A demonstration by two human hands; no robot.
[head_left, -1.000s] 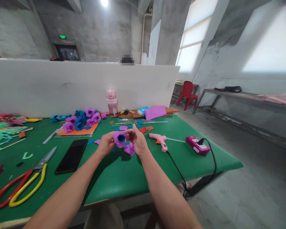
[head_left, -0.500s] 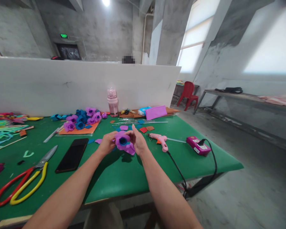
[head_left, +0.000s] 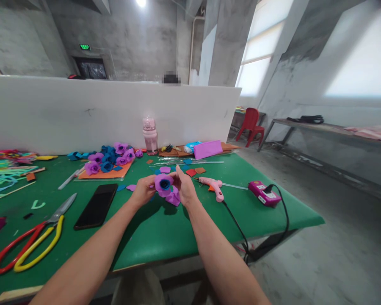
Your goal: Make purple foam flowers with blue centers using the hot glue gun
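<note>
A purple paper-like flower (head_left: 160, 181) with a dark blue centre is held above the table between my two hands. My left hand (head_left: 144, 190) grips its left side with closed fingers. From the other side, my right hand (head_left: 184, 186) pinches its edge, thumb pointing up. Just below the flower, a loose-looking purple piece (head_left: 174, 197) shows near my right palm; whether it is joined to the flower I cannot tell. A pink glue gun (head_left: 213, 186) lies to the right of my right hand. Small purple and blue petals lie behind my hands, one purple petal (head_left: 131, 187) by my left wrist.
On the green table (head_left: 146, 250) lie a black phone (head_left: 96, 206), red-and-yellow scissors (head_left: 34, 241) and a magenta power socket (head_left: 264, 193) with a cable. Finished flowers (head_left: 109, 159) sit on an orange sheet. A pink bottle (head_left: 150, 136) stands before a white partition (head_left: 66, 114).
The flower has tilted or turned very slightly between my fingers. Both hands stay in nearly the same place and keep their grip.
</note>
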